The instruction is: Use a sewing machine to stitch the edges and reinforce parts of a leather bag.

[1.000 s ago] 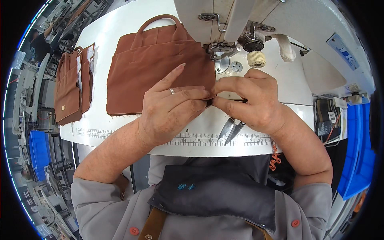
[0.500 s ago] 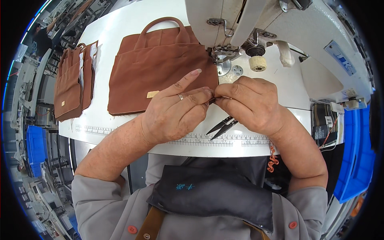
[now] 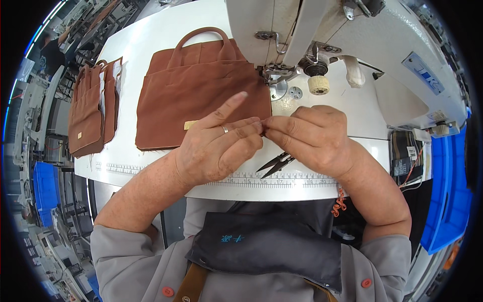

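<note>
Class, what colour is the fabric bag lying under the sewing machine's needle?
Rust brown fabric bag, clearest in the head view.

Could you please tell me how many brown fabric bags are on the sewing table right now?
2 that I can tell apart: one large brown bag lies flat beside the sewing machine, above the left hand; a smaller bag pile sits at the table's left edge, possibly hiding more.
</note>
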Tool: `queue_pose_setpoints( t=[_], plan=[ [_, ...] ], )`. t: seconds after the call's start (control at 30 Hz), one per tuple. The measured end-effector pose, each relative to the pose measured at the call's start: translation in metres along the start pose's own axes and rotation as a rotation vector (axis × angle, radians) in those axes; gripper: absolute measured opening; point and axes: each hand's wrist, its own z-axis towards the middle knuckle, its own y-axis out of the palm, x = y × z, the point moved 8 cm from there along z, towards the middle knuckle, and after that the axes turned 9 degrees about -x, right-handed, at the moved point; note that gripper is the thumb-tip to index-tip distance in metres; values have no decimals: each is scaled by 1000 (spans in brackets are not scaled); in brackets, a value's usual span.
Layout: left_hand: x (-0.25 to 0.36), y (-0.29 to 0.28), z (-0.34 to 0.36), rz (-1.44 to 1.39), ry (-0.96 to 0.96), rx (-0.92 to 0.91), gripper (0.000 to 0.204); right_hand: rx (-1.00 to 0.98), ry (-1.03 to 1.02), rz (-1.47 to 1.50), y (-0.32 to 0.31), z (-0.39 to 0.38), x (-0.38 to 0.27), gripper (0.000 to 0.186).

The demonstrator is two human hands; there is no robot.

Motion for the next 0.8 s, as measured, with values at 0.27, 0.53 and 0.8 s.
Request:
queue_pose_setpoints(
  t=[0.27,0.53,0.8],
  plan=[
    [-14,17,-7,-139,-19,-336,26,-69,65,158,22,-7,2,16],
    [-16,18,-10,-232,-26,-481,39,-144,241,375,24,-14,13,16],
    [-25,26,-11,-319,-27,-506,38,-352,325,487,30,-19,25,20]
  ],
)
